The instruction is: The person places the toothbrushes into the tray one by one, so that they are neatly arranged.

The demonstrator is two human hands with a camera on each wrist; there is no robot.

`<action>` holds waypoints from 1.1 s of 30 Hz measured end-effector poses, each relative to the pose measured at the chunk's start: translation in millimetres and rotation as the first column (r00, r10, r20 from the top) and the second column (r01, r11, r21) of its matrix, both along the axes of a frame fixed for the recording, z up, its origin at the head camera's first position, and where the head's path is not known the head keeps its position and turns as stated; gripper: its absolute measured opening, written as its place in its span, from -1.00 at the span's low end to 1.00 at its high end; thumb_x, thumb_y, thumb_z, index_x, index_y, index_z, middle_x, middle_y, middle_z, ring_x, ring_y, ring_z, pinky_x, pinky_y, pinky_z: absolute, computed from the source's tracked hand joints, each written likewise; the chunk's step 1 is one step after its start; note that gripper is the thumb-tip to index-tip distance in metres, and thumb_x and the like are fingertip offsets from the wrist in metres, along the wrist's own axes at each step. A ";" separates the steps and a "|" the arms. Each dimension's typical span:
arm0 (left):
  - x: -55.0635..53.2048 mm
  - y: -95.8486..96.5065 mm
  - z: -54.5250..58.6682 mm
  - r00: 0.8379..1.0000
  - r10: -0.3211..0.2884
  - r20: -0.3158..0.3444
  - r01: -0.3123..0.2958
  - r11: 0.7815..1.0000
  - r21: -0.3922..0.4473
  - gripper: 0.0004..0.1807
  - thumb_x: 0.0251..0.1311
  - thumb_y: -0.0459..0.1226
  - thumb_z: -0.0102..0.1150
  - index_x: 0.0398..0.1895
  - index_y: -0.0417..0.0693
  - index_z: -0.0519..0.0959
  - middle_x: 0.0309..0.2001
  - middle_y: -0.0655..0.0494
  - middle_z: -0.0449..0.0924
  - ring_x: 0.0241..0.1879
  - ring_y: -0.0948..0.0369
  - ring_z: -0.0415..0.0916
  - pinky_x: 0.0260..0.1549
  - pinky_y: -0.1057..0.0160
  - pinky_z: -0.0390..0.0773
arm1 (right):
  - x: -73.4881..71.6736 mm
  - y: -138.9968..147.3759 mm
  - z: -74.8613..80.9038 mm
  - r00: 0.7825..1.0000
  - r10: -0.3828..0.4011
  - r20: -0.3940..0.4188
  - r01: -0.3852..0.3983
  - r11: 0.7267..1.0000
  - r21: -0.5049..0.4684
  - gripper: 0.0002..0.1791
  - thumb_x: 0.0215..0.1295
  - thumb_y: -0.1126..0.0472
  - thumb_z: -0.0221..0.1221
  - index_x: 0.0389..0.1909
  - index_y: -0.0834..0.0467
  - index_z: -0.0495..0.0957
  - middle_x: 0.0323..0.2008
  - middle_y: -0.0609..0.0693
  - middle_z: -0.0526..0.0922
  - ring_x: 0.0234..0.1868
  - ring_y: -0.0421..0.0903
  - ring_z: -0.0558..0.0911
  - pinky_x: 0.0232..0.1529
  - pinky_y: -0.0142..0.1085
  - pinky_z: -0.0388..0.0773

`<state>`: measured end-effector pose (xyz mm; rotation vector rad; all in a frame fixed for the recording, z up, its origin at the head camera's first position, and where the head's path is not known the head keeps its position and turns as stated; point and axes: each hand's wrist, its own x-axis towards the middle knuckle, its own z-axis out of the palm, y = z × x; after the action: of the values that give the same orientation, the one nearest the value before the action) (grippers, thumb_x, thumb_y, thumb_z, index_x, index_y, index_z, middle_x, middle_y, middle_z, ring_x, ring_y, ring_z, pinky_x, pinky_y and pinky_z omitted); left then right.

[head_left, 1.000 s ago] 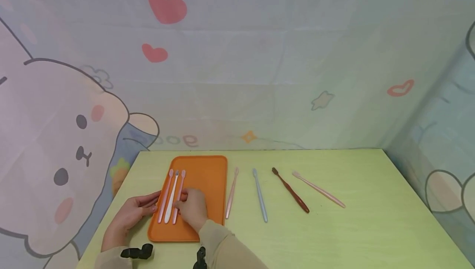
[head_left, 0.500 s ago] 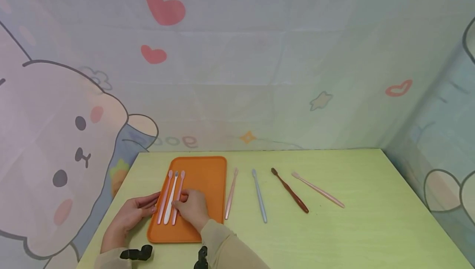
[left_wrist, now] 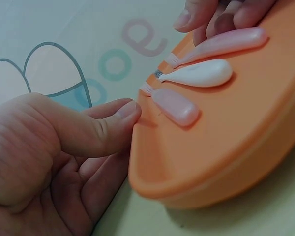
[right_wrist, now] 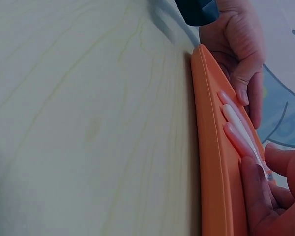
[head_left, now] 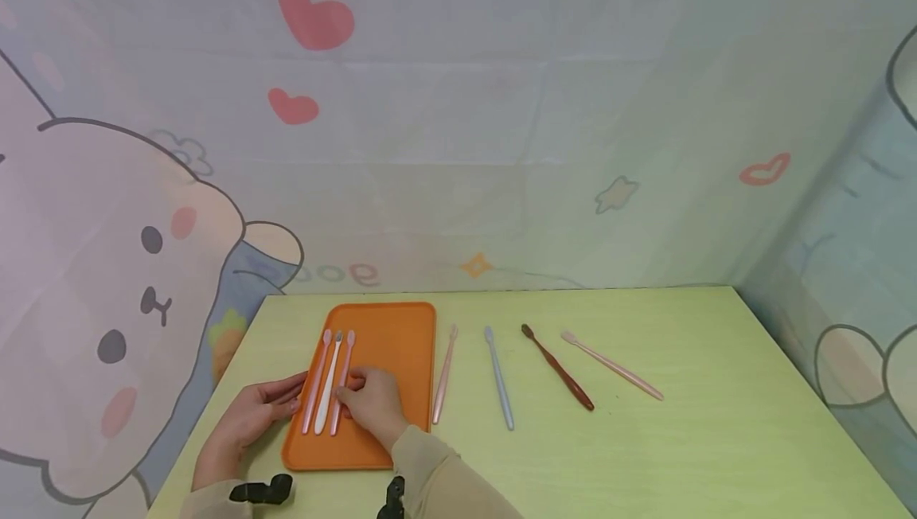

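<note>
An orange tray (head_left: 397,344) lies at the left of the table, with two pink toothbrushes and a white one in it. The white toothbrush (head_left: 328,396) is between the left pink toothbrush (head_left: 315,388) and the right pink toothbrush (head_left: 347,360). My left hand (head_left: 251,419) holds the tray's left edge, its thumb (left_wrist: 120,118) at the rim. Inside the tray, my right hand (head_left: 374,405) pinches the right pink toothbrush by its handle; the fingers hide part of that handle in the head view.
Right of the tray, spread across the table (head_left: 680,455), lie a pink toothbrush (head_left: 445,376), a light blue toothbrush (head_left: 499,380), a brown toothbrush (head_left: 559,368) and another pink toothbrush (head_left: 612,365). A printed cloth (head_left: 458,121) hangs behind the table.
The head view has shifted slightly. Both hands and the toothbrushes keep practically the same places; the right hand stays at the right pink toothbrush.
</note>
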<state>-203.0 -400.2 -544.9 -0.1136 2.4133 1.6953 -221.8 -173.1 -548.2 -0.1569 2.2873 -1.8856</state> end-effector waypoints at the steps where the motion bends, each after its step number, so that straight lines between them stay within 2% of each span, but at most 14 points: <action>1: 0.3 0.2 0.2 1.000 0.005 0.003 -0.005 1.000 0.003 -0.36 0.42 -0.47 0.30 0.50 -0.45 0.35 0.43 -0.36 0.41 0.06 0.54 0.55 -0.01 0.45 0.61 | 0.6 0.9 0.7 1.000 0.002 0.006 -0.002 1.000 -0.008 -0.62 0.37 0.32 0.43 0.15 0.36 0.69 -0.37 -0.13 0.59 -0.51 -0.23 0.66 -0.44 -0.37 0.69; 6: 0.1 -1.0 0.0 1.000 0.008 0.004 -0.008 1.000 0.015 -0.36 0.41 -0.46 0.32 0.50 -0.45 0.36 0.41 -0.35 0.45 0.04 0.55 0.56 -0.02 0.44 0.63 | 1.3 3.2 1.2 0.999 0.004 0.035 -0.002 0.999 -0.048 -0.59 0.38 0.31 0.42 0.19 0.36 0.67 -0.34 -0.12 0.62 -0.46 -0.19 0.71 -0.40 -0.36 0.71; 14: -1.2 -1.5 3.3 1.000 -0.014 -0.023 0.014 1.000 -0.015 -0.35 0.39 -0.46 0.32 0.49 -0.48 0.35 0.39 -0.38 0.47 0.02 0.57 0.57 -0.02 0.47 0.61 | 1.8 6.8 4.6 0.996 0.008 0.085 0.004 0.990 -0.141 -0.58 0.40 0.31 0.41 0.22 0.35 0.65 -0.28 -0.09 0.65 -0.38 -0.17 0.73 -0.33 -0.33 0.74; 21: -1.8 -0.6 4.4 1.000 0.004 -0.013 -0.005 0.999 -0.051 -0.37 0.40 -0.46 0.31 0.49 -0.45 0.38 0.39 -0.36 0.48 0.02 0.61 0.54 -0.04 0.50 0.59 | 1.1 12.7 7.3 0.989 0.047 0.143 -0.012 0.972 -0.236 -0.54 0.44 0.30 0.38 0.29 0.35 0.60 -0.16 -0.03 0.68 -0.25 -0.11 0.74 -0.20 -0.23 0.77; 33: 0.4 2.2 3.2 1.000 0.012 0.015 -0.011 0.999 -0.043 -0.36 0.43 -0.45 0.29 0.51 -0.43 0.36 0.43 -0.35 0.43 0.06 0.59 0.52 -0.01 0.46 0.61 | 2.4 32.6 14.1 0.974 0.132 0.184 -0.074 0.954 -0.290 -0.52 0.51 0.29 0.30 0.35 0.39 0.55 0.07 0.06 0.71 -0.14 -0.08 0.72 -0.12 -0.20 0.77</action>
<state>-202.6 -397.9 -541.7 -0.1460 2.4433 1.6425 -219.5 -140.5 -534.1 -0.1135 1.8386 -2.0594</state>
